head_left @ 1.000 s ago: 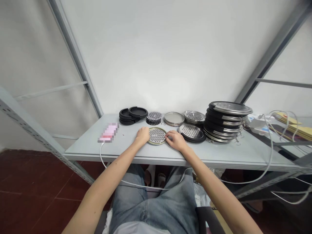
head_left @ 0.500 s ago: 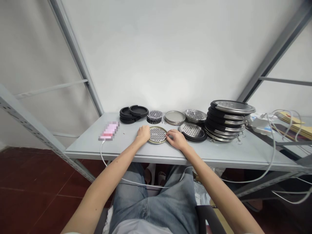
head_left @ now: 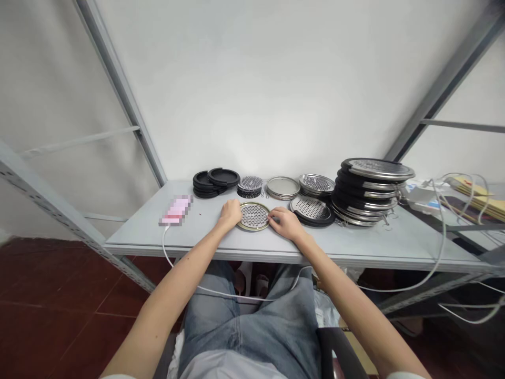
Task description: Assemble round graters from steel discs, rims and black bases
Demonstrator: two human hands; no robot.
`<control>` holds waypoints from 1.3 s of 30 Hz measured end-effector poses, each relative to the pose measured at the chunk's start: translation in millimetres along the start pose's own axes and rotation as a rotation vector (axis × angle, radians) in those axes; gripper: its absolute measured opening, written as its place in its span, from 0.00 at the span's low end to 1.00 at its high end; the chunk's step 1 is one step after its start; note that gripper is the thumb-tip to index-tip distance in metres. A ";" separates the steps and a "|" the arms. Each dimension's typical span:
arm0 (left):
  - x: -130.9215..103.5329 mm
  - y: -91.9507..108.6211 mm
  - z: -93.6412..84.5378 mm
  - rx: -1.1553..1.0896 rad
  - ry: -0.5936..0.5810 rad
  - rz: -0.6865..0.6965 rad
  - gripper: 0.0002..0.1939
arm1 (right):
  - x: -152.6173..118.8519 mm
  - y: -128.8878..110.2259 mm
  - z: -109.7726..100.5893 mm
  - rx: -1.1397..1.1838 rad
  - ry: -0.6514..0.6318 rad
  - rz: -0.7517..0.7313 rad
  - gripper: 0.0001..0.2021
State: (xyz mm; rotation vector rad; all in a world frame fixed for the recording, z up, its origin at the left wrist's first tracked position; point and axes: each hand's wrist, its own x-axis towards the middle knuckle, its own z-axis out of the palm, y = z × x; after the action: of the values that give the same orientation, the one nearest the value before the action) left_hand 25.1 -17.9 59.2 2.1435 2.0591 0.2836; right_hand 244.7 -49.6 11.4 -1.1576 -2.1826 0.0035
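A round grater with a perforated metal face and a gold-toned rim lies flat in front of me. My left hand is closed at its left edge, fingers curled. At the right edge, my right hand pinches the rim between thumb and fingers. Just past that hand lies another grater disc in a black ring. Behind the grater are a stack of perforated discs and a stack of plain metal rings.
Black round holders are piled at the back left. A tall stack of finished-looking graters stands right, beside more discs. A phone with a white cable lies left. Yellow envelopes and cables are at far right.
Both hands stay at the grater's edges, with almost no movement. The whole view has shifted slightly.
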 end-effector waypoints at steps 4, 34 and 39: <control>2.8 -2.7 4.2 -0.005 0.025 -0.023 0.15 | 0.2 -1.1 -1.3 0.006 -0.013 0.011 0.07; 15.3 -50.4 39.8 -0.548 0.256 0.312 0.14 | 2.4 16.6 7.4 0.108 0.108 0.170 0.08; 12.0 -48.9 36.0 -0.504 0.255 0.325 0.12 | 2.3 17.1 7.3 0.113 0.102 0.173 0.08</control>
State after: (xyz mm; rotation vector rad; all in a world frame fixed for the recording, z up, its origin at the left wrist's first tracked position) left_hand -13.2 -3.1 12.8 2.1742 1.5040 1.0399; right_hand 252.4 -35.4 1.9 -1.2507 -1.9624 0.1381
